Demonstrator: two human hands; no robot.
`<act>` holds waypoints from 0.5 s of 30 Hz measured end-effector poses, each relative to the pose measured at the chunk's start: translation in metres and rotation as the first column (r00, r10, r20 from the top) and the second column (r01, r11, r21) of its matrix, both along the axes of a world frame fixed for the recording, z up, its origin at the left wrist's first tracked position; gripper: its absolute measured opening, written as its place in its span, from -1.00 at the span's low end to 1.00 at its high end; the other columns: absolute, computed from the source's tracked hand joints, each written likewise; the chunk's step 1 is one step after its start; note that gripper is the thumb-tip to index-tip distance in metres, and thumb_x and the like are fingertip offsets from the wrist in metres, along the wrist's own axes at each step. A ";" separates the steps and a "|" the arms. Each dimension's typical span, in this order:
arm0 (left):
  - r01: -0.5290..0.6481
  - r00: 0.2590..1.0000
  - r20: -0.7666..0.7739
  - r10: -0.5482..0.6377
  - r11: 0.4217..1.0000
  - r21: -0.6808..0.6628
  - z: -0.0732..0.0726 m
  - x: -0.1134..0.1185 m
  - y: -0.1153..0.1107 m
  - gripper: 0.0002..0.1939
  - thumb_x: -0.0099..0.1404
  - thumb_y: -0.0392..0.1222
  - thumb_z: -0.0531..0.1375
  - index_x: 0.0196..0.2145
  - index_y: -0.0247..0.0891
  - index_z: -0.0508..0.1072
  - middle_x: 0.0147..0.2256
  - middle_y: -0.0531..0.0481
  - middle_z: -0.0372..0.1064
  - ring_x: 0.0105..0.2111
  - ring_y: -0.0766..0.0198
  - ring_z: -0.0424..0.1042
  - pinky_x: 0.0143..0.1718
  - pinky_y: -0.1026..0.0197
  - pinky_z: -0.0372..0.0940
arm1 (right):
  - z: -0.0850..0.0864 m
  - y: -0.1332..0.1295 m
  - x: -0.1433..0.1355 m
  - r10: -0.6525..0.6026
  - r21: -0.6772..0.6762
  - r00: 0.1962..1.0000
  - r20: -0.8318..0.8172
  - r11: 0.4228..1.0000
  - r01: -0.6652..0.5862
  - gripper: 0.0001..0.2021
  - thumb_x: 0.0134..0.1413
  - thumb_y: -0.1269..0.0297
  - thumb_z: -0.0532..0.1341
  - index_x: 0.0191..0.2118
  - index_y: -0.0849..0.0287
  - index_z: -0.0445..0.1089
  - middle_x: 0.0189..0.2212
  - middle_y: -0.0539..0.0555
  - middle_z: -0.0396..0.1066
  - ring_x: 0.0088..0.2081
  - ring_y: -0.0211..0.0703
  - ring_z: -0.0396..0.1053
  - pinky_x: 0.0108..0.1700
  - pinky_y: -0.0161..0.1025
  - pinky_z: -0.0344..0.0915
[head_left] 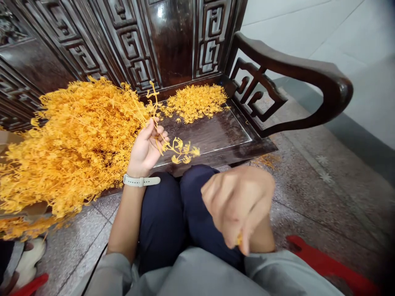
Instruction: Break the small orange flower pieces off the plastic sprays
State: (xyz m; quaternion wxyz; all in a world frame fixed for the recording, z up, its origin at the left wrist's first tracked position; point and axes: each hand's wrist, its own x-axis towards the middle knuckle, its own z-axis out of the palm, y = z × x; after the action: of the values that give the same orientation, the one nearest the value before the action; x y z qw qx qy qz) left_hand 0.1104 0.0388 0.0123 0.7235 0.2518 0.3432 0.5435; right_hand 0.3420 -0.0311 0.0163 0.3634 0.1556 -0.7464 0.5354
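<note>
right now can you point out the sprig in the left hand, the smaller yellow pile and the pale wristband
Sprig (168, 146): head view, on its stem near the branching end.
Smaller yellow pile (199, 101): head view, on its middle.
Pale wristband (133, 181): head view, on the strap.

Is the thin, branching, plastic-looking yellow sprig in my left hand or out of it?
In it: your left hand grips the sprig partway along, both ends sticking out.

Slanting branched yellow sprig (178, 144), bushy yellow heap (83, 135) beside, smaller pile (197, 102) beyond
</note>
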 end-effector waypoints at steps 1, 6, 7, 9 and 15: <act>-0.011 0.999 -0.032 0.011 1.000 0.007 -0.002 0.000 0.000 -0.87 0.51 -0.15 0.36 -0.23 -0.17 0.52 -0.46 0.14 0.45 -0.45 0.42 0.54 -0.33 0.40 0.50 | -0.004 0.005 -0.001 -0.054 -0.091 0.997 -0.046 0.995 0.050 -0.78 0.20 0.01 0.52 -0.26 0.01 0.63 -0.48 0.03 0.55 -0.47 -0.23 0.50 -0.38 -0.26 0.42; -0.048 0.989 -0.136 0.052 0.998 0.032 -0.011 -0.004 0.000 -0.88 0.48 -0.15 0.35 -0.18 -0.19 0.50 -0.15 -0.08 0.70 -0.18 0.23 0.73 -0.11 0.24 0.61 | -0.042 0.039 -0.003 -0.824 -0.829 0.541 0.168 0.179 0.530 -0.70 0.24 -0.08 0.34 -0.14 0.03 0.51 -0.32 0.00 0.47 -0.45 -0.27 0.29 -0.40 -0.27 0.31; -0.050 0.988 -0.144 0.055 0.998 0.036 -0.012 -0.005 0.000 -0.87 0.48 -0.14 0.35 -0.18 -0.20 0.49 -0.10 -0.12 0.71 -0.15 0.19 0.73 -0.09 0.20 0.62 | -0.047 0.041 -0.005 -0.855 -0.843 0.464 0.233 0.061 0.535 -0.74 0.22 -0.01 0.33 -0.11 0.03 0.48 -0.29 0.00 0.45 -0.44 -0.28 0.27 -0.39 -0.28 0.29; -0.052 0.985 -0.161 0.059 0.998 0.048 -0.013 -0.006 -0.001 -0.83 0.48 -0.11 0.35 -0.20 -0.19 0.45 -0.04 -0.17 0.71 -0.10 0.13 0.74 -0.05 0.16 0.62 | -0.051 0.039 -0.012 -0.893 -0.819 0.361 0.268 -0.013 0.574 -0.76 0.19 0.07 0.35 -0.10 0.00 0.44 -0.29 -0.02 0.41 -0.45 -0.27 0.24 -0.41 -0.28 0.23; -0.020 0.983 -0.183 0.034 0.997 0.080 -0.009 -0.001 -0.005 -0.76 0.47 -0.06 0.35 -0.20 -0.17 0.35 -0.02 -0.22 0.71 -0.08 0.05 0.74 -0.02 0.06 0.62 | -0.032 0.016 -0.041 -0.941 -0.295 0.239 0.239 0.164 0.941 -0.71 0.21 0.09 0.49 -0.03 0.02 0.53 -0.34 -0.02 0.40 -0.41 -0.21 0.25 -0.35 -0.19 0.22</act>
State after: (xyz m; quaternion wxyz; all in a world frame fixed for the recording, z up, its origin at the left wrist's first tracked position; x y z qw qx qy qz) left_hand 0.1092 0.0340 0.0030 0.6709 0.3243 0.3905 0.5406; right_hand 0.3009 -0.0147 -0.0158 0.6374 -0.4121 -0.5619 0.3287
